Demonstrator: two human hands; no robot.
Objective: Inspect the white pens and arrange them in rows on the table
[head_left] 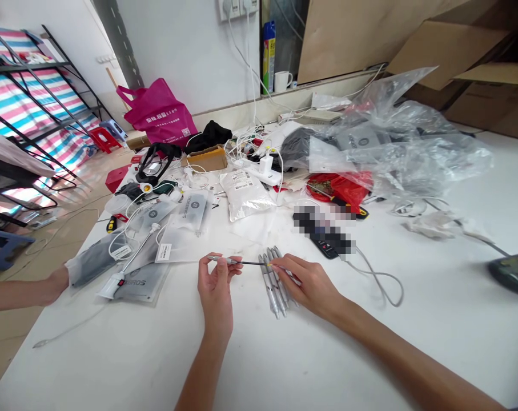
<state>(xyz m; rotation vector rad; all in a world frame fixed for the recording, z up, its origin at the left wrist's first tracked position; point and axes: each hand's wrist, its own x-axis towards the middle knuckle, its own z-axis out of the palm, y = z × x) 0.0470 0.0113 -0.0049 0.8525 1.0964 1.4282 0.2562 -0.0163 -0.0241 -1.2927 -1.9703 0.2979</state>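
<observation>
My left hand (pixel 216 297) is closed round a silver pen barrel (pixel 219 260), held level above the white table (pixel 259 365). From the barrel's right end sticks out a thin dark pen refill (pixel 253 263). The fingertips of my right hand (pixel 312 282) pinch the refill's far end, where a small yellowish spot shows. Refill and barrel are in line, and the refill's left end is hidden at the barrel. Just below and beside my right hand lie several silver pens (pixel 270 291) side by side, partly covered by its fingers.
Another person's hand (pixel 55 285) reaches in at the left, by grey zip bags (pixel 136 282). A remote-like black device (pixel 325 242) with a cable lies right of the pens. Behind are a white packet (pixel 245 197), a red bag (pixel 353 188), clear plastic bags (pixel 434 160) and tangled cables.
</observation>
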